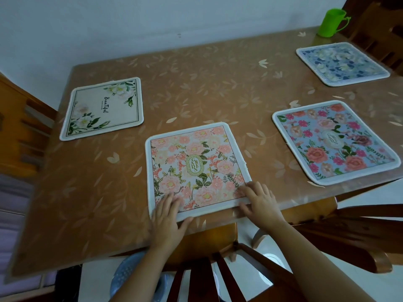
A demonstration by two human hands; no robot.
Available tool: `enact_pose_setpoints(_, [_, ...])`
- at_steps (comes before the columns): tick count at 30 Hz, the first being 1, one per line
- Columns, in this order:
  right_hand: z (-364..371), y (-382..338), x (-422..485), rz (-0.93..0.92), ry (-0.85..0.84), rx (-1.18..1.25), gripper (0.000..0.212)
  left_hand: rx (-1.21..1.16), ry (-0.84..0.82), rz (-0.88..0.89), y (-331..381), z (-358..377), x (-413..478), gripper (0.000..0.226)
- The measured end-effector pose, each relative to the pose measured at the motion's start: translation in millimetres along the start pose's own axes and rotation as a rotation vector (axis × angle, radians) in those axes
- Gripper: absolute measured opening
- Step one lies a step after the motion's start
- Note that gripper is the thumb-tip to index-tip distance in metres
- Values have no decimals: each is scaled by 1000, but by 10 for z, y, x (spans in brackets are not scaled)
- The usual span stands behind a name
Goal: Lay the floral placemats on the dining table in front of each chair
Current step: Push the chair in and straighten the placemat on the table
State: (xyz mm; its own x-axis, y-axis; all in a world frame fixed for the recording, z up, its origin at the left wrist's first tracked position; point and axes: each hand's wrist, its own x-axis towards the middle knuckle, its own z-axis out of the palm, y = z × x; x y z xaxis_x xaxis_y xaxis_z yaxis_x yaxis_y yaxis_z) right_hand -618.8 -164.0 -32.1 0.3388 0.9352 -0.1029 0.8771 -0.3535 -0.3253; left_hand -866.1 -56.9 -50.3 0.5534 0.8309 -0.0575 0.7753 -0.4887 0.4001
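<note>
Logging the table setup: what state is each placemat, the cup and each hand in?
Garden placemat: flat at the near edge, both hands on it.
Beautiful placemat: flat, left side, untouched.
rose placemat: flat, right side, untouched.
blue placemat: flat, far right, untouched.
green cup: upright, far right corner.
left hand: fingers straight, pressing the mat's near left corner.
right hand: fingers straight, pressing its near right corner.

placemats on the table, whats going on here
A person is laying floral placemats on a dining table. The left hand and right hand rest flat on the near edge of the peach placemat. Three more lie in place: a cream placemat at left, a pink-and-blue placemat at right, a blue placemat beyond it near a green cup.
</note>
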Motion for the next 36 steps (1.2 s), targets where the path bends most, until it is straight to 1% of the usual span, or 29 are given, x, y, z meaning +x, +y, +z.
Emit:
enact_pose_setpoints(1, [22, -7, 8, 10, -57, -36, 48, 54, -55, -3, -39, 25, 10, 78])
enact_pose_setpoints(3, [97, -52, 46, -1, -178, -121, 61, 172, -146, -11, -93, 71, 54, 77])
enact_pose_setpoints(5, [172, -144, 95, -35, -227, -164, 63, 242, -185, -30, -99, 85, 136, 74])
enact_pose_setpoints(7, [245, -230, 142, -80, -245, -184, 63, 270, -182, -42, -89, 80, 262, 72])
enact_pose_setpoints(11, [305, -310, 336, -168, -241, -201, 65, 307, -180, -53, -110, 66, 574, 69])
enact_pose_setpoints(15, [285, -367, 743, -198, -192, -187, 67, 300, -168, -54, -163, 69, 858, 69])
enact_pose_setpoints(17, [279, -384, 956, -220, -159, -169, 67, 315, -148, -47, -204, 57, 1037, 69])
enact_pose_setpoints(20, [287, -396, 1294, -268, -151, -201, 69, 300, -102, -55, -258, 40, 1400, 67])
enact_pose_setpoints(26, [317, -474, 1889, -279, -105, -185, 71, 320, -40, -102, -375, 22, 2125, 67])
enact_pose_setpoints(28, [323, -501, 2021, -262, -72, -190, 72, 312, -12, -106, -399, 20, 2245, 68])
enact_pose_setpoints(30, [327, -533, 2135, -198, -46, -188, 72, 282, 20, -122, -405, 26, 2285, 67])
enact_pose_setpoints(34, [339, -606, 2283, 65, 32, -188, 72, 244, 77, -192, -399, 31, 2257, 67])
enact_pose_setpoints(36, [350, -628, 2261, 163, 57, -172, 72, 226, 86, -222, -380, 16, 2242, 68])
